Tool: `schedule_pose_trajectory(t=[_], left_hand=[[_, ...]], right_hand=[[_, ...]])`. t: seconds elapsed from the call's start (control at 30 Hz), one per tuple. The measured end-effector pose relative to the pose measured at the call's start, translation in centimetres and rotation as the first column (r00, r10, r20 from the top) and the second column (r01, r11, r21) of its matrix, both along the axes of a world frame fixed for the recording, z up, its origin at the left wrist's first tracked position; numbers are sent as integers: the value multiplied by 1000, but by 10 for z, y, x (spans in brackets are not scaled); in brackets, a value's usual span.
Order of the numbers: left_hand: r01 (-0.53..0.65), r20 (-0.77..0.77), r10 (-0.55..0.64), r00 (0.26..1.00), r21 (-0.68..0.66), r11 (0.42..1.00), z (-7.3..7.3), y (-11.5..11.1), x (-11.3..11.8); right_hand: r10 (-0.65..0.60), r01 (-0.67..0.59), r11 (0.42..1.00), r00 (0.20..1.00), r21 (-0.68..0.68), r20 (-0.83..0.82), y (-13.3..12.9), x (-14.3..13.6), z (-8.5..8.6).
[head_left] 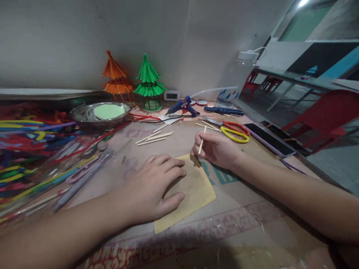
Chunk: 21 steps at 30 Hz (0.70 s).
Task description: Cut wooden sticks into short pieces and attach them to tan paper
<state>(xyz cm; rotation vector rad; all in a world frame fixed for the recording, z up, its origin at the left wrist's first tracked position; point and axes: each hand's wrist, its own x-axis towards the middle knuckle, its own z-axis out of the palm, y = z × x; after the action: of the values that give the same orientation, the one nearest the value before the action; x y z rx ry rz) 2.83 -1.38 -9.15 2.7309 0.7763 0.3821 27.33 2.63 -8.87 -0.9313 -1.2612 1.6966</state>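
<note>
A square of yellow sandpaper-like sheet lies at an angle on the covered table. My left hand rests palm down over its left part, fingers apart, holding nothing. At the sheet's far corner my right hand is closed on a short pale wooden stick, held between thumb and fingers and tilted nearly upright. Several similar loose sticks lie beyond my left hand, and a few more lie just past my right hand.
Scissors, a phone and a blue cutter are at right. Behind stand a glue gun, a green tree-like model and an orange one. A metal dish and colourful pipe cleaners occupy the left.
</note>
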Motion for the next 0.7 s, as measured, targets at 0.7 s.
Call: schedule_pose_trajectory(t=[0.7], left_hand=[[-35,61,39,997,-59,998,-2,-4,0]], right_hand=[[-747,-457,573,50,680,662,36,56,-3]])
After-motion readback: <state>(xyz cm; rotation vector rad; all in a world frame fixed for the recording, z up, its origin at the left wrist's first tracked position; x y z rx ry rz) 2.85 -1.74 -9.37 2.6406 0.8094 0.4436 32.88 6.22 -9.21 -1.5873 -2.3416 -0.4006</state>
